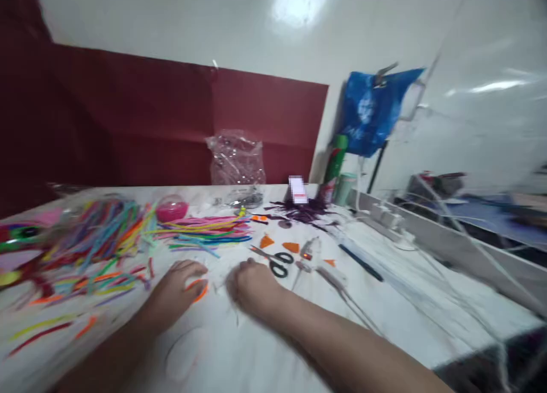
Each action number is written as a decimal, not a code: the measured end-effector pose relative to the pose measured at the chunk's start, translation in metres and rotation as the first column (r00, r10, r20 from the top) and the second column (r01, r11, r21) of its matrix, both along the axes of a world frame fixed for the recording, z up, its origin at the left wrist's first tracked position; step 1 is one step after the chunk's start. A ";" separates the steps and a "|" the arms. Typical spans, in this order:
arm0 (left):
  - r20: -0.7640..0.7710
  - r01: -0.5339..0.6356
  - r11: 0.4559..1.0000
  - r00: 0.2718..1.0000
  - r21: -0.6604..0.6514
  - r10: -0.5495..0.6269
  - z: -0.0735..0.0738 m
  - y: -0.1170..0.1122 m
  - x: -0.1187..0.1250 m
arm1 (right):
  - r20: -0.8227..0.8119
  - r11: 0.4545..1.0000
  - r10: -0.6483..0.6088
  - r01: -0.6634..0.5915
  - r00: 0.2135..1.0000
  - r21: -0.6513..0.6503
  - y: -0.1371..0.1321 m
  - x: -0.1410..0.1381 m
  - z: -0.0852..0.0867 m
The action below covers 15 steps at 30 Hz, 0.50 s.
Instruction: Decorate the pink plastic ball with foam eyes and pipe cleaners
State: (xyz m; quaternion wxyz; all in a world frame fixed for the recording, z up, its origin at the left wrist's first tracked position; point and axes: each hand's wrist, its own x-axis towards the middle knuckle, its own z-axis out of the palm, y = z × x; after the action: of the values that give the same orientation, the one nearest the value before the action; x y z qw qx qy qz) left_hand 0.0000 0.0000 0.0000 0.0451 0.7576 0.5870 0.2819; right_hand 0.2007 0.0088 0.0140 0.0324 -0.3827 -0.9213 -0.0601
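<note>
My left hand [177,293] is low over the white table, its fingers and thumb curled around a bent orange pipe cleaner [200,292]. To its right, my right hand [252,285] is closed with the knuckles up; whatever its fingertips may hold is hidden and blurred. Just beyond the right hand lie black-handled scissors [276,261], blades pointing left. Orange cut pieces [291,248] are scattered past them. A hot glue gun [314,256] with a small orange light rests to the right, its cord trailing toward the front.
Bundles of coloured pipe cleaners [205,230] and short offcuts [102,282] cover the left side. A pink ball-like item [171,209], a clear plastic bag [237,159], dark purple strands [305,212] and a phone [298,189] are at the back. A black stick [361,262] and a power strip [384,219] lie right.
</note>
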 end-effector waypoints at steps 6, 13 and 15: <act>0.029 0.035 0.998 0.999 0.060 -0.037 -0.005 0.009 -0.006 | -0.043 0.996 -0.079 0.077 0.996 -0.047 0.008 0.005 0.007; 0.028 -0.024 1.000 0.999 0.019 0.023 -0.007 0.014 -0.012 | -0.394 0.985 -0.144 0.094 0.908 -0.142 0.026 0.007 -0.018; 0.035 -0.046 0.999 0.998 0.026 0.045 -0.004 0.014 -0.013 | -0.531 0.969 -0.224 0.131 0.817 -0.208 0.036 0.011 -0.024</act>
State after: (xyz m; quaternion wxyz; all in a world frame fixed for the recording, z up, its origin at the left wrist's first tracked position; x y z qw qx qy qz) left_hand -0.0133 0.0135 -0.0040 0.0385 0.7394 0.5995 0.3039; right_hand 0.2121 0.0450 -0.0104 0.2589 -0.4697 -0.8348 0.1246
